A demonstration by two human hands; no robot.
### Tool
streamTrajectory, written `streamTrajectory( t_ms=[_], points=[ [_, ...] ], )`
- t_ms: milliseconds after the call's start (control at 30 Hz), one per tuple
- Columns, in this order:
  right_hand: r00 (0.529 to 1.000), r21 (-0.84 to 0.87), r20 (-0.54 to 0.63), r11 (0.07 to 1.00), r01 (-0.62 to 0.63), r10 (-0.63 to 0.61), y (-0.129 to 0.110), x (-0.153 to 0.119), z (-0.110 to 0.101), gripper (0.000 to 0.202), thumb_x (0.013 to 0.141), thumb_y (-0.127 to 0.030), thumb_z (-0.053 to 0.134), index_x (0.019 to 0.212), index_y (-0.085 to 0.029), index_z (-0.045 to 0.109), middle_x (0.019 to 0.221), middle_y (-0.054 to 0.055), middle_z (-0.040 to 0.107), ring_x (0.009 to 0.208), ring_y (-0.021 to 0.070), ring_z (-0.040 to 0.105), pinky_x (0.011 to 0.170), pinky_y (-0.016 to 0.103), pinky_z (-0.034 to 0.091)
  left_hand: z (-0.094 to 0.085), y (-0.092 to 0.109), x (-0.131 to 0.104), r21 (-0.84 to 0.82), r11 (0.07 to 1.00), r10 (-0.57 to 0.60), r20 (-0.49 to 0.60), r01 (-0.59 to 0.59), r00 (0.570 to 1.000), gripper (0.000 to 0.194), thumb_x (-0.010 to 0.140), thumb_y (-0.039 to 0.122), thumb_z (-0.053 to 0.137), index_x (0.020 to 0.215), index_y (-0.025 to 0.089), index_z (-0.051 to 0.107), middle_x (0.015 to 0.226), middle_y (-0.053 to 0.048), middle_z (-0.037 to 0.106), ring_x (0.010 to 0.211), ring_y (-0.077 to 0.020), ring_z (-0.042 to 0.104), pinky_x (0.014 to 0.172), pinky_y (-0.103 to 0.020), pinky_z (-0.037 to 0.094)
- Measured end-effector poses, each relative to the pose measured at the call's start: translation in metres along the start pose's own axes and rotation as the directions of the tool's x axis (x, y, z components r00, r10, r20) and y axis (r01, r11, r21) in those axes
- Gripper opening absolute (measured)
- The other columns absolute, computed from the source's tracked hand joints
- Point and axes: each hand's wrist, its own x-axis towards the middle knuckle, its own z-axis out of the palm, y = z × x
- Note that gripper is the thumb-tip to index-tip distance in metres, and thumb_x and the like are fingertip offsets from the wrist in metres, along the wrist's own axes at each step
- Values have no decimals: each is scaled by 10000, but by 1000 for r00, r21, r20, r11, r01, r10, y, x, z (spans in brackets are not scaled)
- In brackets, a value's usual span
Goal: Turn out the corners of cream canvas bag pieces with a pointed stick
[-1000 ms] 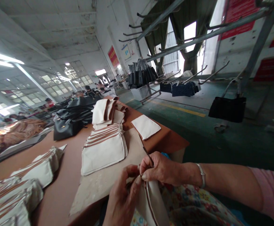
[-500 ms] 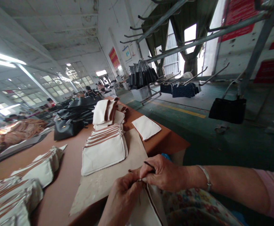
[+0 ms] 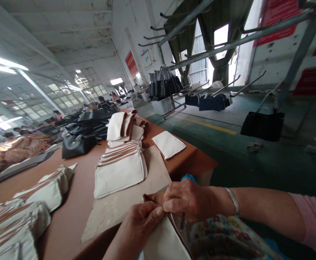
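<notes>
A cream fabric panel with a dark brown edge (image 3: 165, 241) hangs over my lap. My left hand (image 3: 147, 218) is closed on its upper edge, thumb on top. Right beside it, my right hand (image 3: 186, 200) is closed, its fingertips meeting the left thumb at the brown folded edge (image 3: 156, 198). From under the right palm juts the grey tip of a thin metal tool (image 3: 182, 221); the rest of it is hidden in the hand, so I cannot tell its kind.
On the brown-covered table (image 3: 73, 187) lie a stack of cream panels (image 3: 121, 175), folded panels (image 3: 117, 126), a single panel (image 3: 169, 144) and more piles (image 3: 48, 191) at left. A black bag (image 3: 78, 146) stands behind. A metal rack (image 3: 228, 48) with hanging bags is at right.
The dark tool end that stuck up above my right fingers is out of sight; a grey tip now shows below the palm. My left hand has shifted slightly down and left.
</notes>
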Motion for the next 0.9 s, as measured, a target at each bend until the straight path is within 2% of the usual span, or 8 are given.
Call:
streamTrajectory(
  t_ms=[100,167,233,300,400,567,733,900],
  points=[
    [992,195,-14,974,-119,124,-1,1,-3,86,906,-206,483,905,-151,549,806,59,592,759,154,537,702,272,446,-1,6,-3,196,975,101,11,-101,995,410,782,523,654,709,120,677,593,12,515,536,-107,390,460,-195,266],
    [946,446,71,839,-313,316,2,3,-8,222,904,-346,554,967,-133,559,821,45,599,703,124,543,649,237,451,-2,14,-7,306,941,153,-7,-144,988,368,833,473,586,709,137,667,607,18,515,551,-115,407,470,-195,281],
    [844,624,280,582,-522,458,6,8,-15,403,917,-500,514,1027,-117,571,822,27,589,555,72,500,512,188,410,-2,21,-12,401,901,194,-30,-166,981,349,858,444,539,709,150,652,607,27,506,557,-121,421,486,-200,296],
    [726,652,475,355,-670,497,11,15,-22,502,946,-568,406,1012,-107,596,807,22,582,426,35,428,390,166,326,-3,27,-16,495,851,239,-66,-176,969,318,865,412,525,701,165,639,604,31,502,565,-128,433,506,-207,310],
    [614,607,596,210,-767,518,15,25,-30,499,926,-568,453,887,-99,620,695,-9,546,354,20,363,328,159,253,-5,30,-18,596,779,303,-83,-197,949,257,860,352,532,681,191,623,623,22,543,598,-148,476,550,-218,347],
    [652,598,652,267,-756,387,18,31,-35,457,848,-518,614,625,-142,482,503,-81,311,391,24,270,347,156,188,-7,26,-15,692,680,362,-27,-243,932,217,880,326,514,731,225,636,673,11,637,623,-165,552,583,-227,375],
    [661,593,670,292,-751,339,23,26,-34,446,846,-563,589,685,-157,496,534,-77,328,420,37,277,369,167,214,-10,21,-12,724,630,381,24,-279,924,220,898,333,505,736,236,618,679,11,648,628,-165,575,602,-228,393],
    [739,616,563,408,-674,370,20,28,-29,333,869,-397,614,694,-117,569,572,-66,365,521,39,323,468,150,277,-10,23,-14,753,602,381,20,-265,924,240,905,347,499,715,234,591,659,13,630,599,-157,555,578,-229,380]
  ],
)
